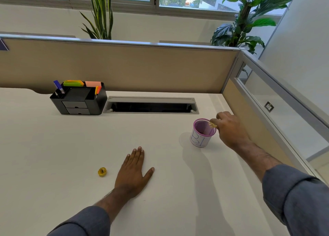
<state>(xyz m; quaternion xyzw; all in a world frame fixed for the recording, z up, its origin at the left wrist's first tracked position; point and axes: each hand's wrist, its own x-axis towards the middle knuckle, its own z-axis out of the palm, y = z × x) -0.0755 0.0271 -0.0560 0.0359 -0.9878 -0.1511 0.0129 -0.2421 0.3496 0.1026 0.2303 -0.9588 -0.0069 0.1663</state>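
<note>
Flat on the desk [53,155] with straight fingers, the left hand [132,171] grasps nothing. The right hand [229,129] pinches a small yellow piece [212,125] in its fingertips, too blurred to identify.

A black organizer [80,100] with pens and sticky notes stands at 11 o'clock from the left hand, well apart and out of harm's way. A yellow sharpener [102,171] lies at 9 o'clock from that hand, near it. A careless sideways sweep of the palm would probably send it skidding across the desk.

The purple mesh cup [198,139], wrapped in a hand-lettered paper label, stands upright at 2 o'clock from the left hand. Nothing steadies it, and it looks light. The right hand reaches in from 3 o'clock and holds the yellow piece over the rim at about 2 o'clock, not over the middle. Let go there, the piece may well strike the rim and bounce out onto the desk. The knuckles are close to the cup's wall, so a small push could slide or tip the cup. An open cable slot [151,107] lies at 11 o'clock from the cup, and a stray bounce could lose the piece in it.
</note>
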